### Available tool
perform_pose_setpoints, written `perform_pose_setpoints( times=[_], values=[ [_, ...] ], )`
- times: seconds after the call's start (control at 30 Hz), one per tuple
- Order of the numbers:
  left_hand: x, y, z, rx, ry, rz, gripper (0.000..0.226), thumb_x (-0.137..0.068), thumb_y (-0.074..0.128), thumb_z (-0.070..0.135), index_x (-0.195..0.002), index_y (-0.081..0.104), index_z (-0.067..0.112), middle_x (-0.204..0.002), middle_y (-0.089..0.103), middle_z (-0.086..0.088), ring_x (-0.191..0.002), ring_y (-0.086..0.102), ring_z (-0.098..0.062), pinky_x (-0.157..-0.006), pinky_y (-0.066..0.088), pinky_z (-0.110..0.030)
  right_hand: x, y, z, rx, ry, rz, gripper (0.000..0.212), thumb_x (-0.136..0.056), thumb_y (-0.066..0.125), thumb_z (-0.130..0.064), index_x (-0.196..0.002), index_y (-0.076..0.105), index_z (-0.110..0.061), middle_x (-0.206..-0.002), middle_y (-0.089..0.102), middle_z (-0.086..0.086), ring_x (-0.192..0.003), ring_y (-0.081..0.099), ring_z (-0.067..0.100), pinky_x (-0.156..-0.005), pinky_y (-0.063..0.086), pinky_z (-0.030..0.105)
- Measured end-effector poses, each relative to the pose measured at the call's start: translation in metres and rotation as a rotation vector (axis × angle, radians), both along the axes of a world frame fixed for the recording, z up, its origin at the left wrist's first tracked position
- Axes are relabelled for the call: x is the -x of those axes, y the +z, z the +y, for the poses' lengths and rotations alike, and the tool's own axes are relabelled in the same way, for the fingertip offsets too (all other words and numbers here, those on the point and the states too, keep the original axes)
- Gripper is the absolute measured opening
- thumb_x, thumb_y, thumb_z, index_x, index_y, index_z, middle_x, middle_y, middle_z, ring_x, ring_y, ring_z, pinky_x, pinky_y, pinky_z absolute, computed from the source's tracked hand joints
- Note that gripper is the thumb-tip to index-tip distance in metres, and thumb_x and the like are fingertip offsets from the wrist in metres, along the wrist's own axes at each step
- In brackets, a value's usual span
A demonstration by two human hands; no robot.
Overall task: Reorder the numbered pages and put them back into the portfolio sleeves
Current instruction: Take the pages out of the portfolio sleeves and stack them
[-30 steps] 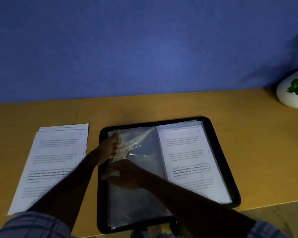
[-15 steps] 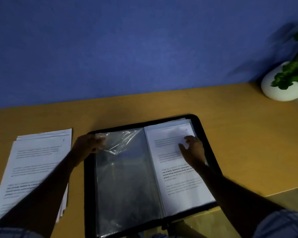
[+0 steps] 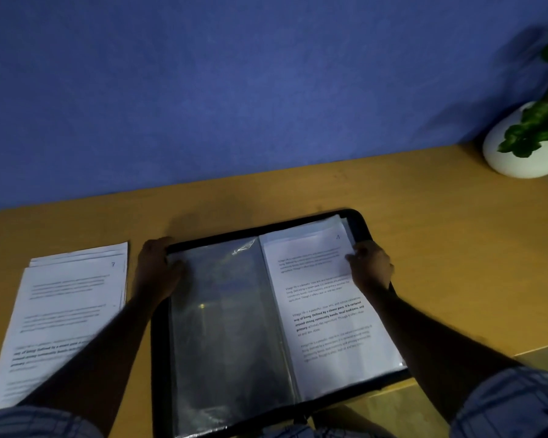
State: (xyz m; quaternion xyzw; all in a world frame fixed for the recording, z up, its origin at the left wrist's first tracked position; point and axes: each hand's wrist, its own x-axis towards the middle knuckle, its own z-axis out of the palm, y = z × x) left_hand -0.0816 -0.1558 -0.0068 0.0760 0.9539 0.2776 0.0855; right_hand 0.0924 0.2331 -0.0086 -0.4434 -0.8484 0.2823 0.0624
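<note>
A black zip portfolio (image 3: 358,223) lies open on the wooden desk in front of me. Its left side shows an empty clear sleeve (image 3: 228,314), now lying flat. On the right side sits a printed page (image 3: 323,298) marked 4 at its top right corner. My left hand (image 3: 157,268) is at the portfolio's upper left corner, with its fingers curled over the edge of the empty sleeve. My right hand (image 3: 371,267) pinches the upper right edge of the page 4 sleeve. A stack of loose printed pages (image 3: 70,301), the top one marked 7, lies left of the portfolio.
A white round pot with a green plant (image 3: 519,159) stands at the back right against the blue wall. Bare desk (image 3: 450,263) lies right of the portfolio. The desk's front edge runs close under the portfolio's near right corner.
The lifted, crumpled corner of the empty sleeve has been laid flat. My right hand left that sleeve and moved across to the right edge of page 4. The view shifted left.
</note>
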Motion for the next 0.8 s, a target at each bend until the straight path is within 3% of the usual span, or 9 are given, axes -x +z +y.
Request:
perform_pose_setpoints(
  times=[0.07,0.23,0.47,0.67,0.73,0.8],
  values=[
    [-0.007,0.004,0.016,0.006,-0.068,0.067,0.046,-0.077,0.076,0.01,-0.12,0.061,0.001,-0.118,0.058,-0.023,-0.107,0.056,-0.041,-0.089,0.048,-0.048,-0.002,0.004,0.001,0.013,-0.018,0.034,0.026,-0.079,0.079,-0.018,-0.103,0.069,-0.015,-0.103,0.074,0.009,-0.099,0.066,0.033,-0.086,0.05,0.043],
    [-0.014,0.0,0.05,-0.011,-0.264,0.099,0.053,-0.07,0.053,0.036,-0.112,0.065,0.006,-0.109,0.061,-0.015,-0.101,0.06,-0.036,-0.087,0.049,-0.044,-0.01,0.013,0.0,-0.057,0.003,0.05,0.015,-0.082,0.077,-0.022,-0.093,0.072,-0.015,-0.093,0.075,0.01,-0.089,0.068,0.034,-0.078,0.051,0.039],
    [-0.026,0.002,0.111,-0.069,-0.425,0.096,0.038,-0.074,0.062,0.022,-0.11,0.066,0.009,-0.105,0.064,-0.01,-0.098,0.062,-0.031,-0.085,0.05,-0.039,-0.017,0.024,-0.005,-0.04,0.011,0.224,0.002,-0.085,0.075,-0.019,-0.084,0.073,-0.018,-0.091,0.073,0.003,-0.081,0.065,0.022,-0.075,0.051,0.036],
    [-0.023,0.01,0.171,-0.086,-0.517,0.004,0.054,-0.09,0.066,0.026,-0.137,0.052,0.005,-0.137,0.056,-0.015,-0.126,0.053,-0.032,-0.106,0.04,-0.039,-0.025,0.031,0.0,0.067,0.027,0.354,0.008,-0.089,0.071,-0.017,-0.092,0.075,-0.011,-0.083,0.072,-0.002,-0.073,0.063,0.01,-0.059,0.04,0.003],
    [-0.021,0.015,0.191,-0.077,-0.53,-0.039,0.06,-0.092,0.067,0.027,-0.144,0.045,0.004,-0.144,0.05,-0.017,-0.132,0.047,-0.032,-0.11,0.036,-0.038,-0.025,0.033,0.001,0.075,0.038,0.368,0.009,-0.09,0.071,-0.017,-0.093,0.075,-0.01,-0.083,0.07,-0.003,-0.074,0.063,0.011,-0.06,0.041,0.004],
    [-0.017,0.018,0.205,-0.091,-0.547,-0.036,0.053,-0.091,0.069,0.027,-0.138,0.053,0.006,-0.134,0.06,-0.013,-0.124,0.055,-0.03,-0.103,0.043,-0.038,-0.023,0.032,0.002,0.101,0.046,0.381,0.007,-0.09,0.071,-0.017,-0.093,0.074,-0.011,-0.086,0.072,-0.001,-0.077,0.067,0.013,-0.067,0.051,0.018]
  ],
)
